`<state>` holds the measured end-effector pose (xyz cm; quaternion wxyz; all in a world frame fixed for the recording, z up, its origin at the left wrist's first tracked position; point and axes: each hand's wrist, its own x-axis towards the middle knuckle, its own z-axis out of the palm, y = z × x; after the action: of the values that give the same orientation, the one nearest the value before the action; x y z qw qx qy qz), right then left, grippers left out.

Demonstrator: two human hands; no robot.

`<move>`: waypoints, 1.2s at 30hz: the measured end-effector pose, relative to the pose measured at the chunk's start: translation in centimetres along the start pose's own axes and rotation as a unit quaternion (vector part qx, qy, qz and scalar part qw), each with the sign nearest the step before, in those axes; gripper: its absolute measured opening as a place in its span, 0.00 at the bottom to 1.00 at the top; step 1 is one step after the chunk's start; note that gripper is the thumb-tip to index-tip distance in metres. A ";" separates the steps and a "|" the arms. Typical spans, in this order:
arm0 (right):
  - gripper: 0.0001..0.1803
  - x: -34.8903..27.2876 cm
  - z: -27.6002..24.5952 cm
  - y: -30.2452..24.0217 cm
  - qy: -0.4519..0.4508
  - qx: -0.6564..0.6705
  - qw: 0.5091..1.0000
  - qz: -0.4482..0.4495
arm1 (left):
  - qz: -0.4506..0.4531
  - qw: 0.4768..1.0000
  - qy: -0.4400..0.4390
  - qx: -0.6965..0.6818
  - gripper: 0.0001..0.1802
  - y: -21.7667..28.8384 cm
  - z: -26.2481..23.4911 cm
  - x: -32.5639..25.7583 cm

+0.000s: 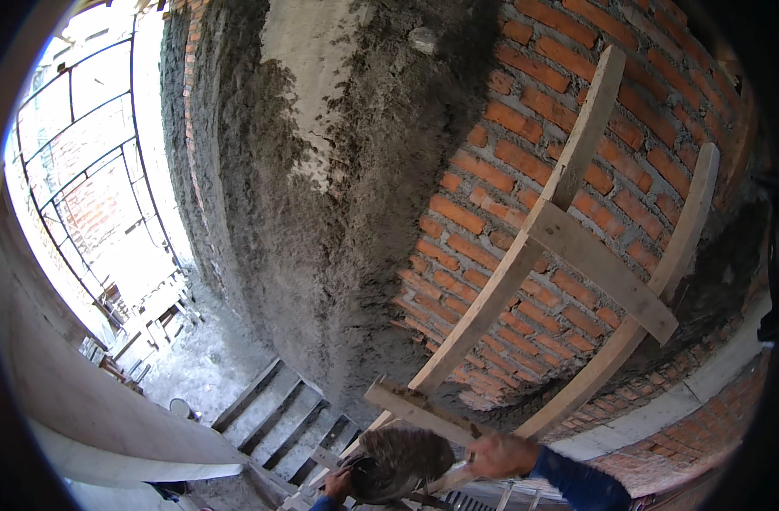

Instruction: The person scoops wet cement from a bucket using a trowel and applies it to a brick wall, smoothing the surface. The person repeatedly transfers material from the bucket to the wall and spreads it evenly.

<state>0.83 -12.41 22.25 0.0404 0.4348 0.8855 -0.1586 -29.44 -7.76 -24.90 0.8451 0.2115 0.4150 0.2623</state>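
At the lower middle, my left hand (pixel 338 484) is closed on the rim of a dark round bucket (pixel 370 481), seen partly from above. My right hand (pixel 502 455), below a blue sleeve, is closed just right of it on what looks like a trowel. The trowel's mortar-covered blade (pixel 413 451) is smeared by motion and lies over the bucket, hiding part of its opening. Behind my hands leans a wooden ladder (pixel 483 319); its lower rung (pixel 419 415) passes close to my right hand.
Wet grey mortar (pixel 321 238) coats the wall's left part; bare red brick (pixel 526 162) shows on the right. Concrete stairs (pixel 278 417) descend at lower left, beside a pale curved wall (pixel 91 392). A metal-framed opening (pixel 87 128) lets in bright light at far left.
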 end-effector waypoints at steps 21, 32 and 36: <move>0.19 30.6 -48.7 14.1 0.176 0.460 0.869 -0.054 | 0.027 0.994 0.068 0.082 0.13 -1.1 -0.1 0.5; 0.20 15.6 -37.8 13.0 0.530 0.174 0.814 0.163 | 0.030 0.997 0.072 -0.017 0.14 -0.1 1.5 -0.2; 0.12 10.3 -21.5 5.6 0.320 0.187 0.882 0.290 | 0.019 0.973 0.104 0.204 0.14 1.8 2.5 -1.9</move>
<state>0.31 5.41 39.09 -0.2833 0.6984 0.6387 -0.1547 -28.89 -7.90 -21.29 0.7314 0.3588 0.5411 0.2085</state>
